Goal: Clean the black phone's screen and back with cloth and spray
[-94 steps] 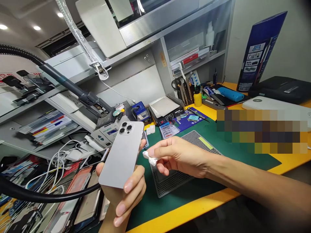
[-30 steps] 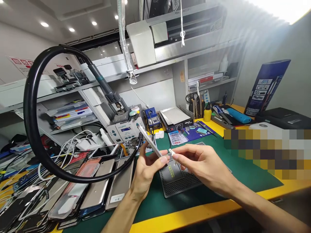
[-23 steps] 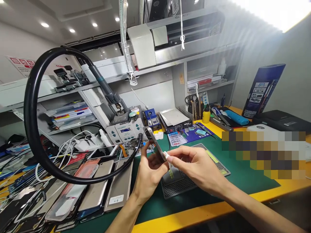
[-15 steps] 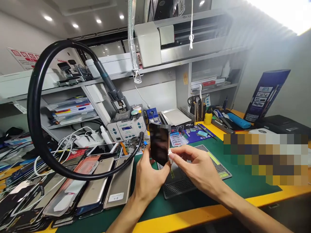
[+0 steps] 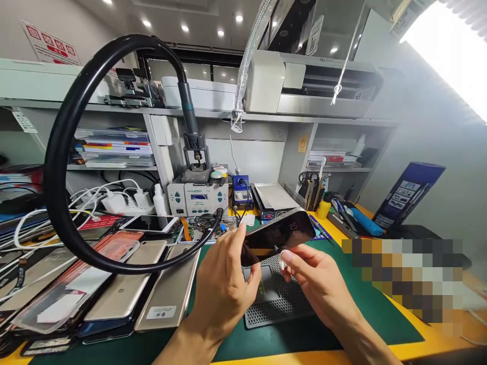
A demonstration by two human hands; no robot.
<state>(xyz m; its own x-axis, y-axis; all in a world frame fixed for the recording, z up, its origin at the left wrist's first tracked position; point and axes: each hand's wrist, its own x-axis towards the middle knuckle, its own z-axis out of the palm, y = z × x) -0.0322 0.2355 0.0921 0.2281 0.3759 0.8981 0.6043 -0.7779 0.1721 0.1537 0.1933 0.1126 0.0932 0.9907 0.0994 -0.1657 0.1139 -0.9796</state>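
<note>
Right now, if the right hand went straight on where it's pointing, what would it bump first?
Probably the phone in the left hand. The right hand, pinching a white wad, points toward it; they may be touching, depth is unclear.

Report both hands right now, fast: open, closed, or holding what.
Left hand: closed, holding the phone.
Right hand: closed, pinching a small white wad.

My bare left hand (image 5: pixel 226 271) has long, slim fingers (image 5: pixel 236 248) and a smooth, gently rounded back, narrowing into a slender wrist. My bare right hand (image 5: pixel 318 278) matches it in build, its thumb tipped with a short, rounded thumbnail (image 5: pixel 286 255). My left forearm (image 5: pixel 190 338) and my right forearm (image 5: pixel 361 337) are uncovered as far as they show, both slim and smooth, each widening gradually away from the wrist.
</note>
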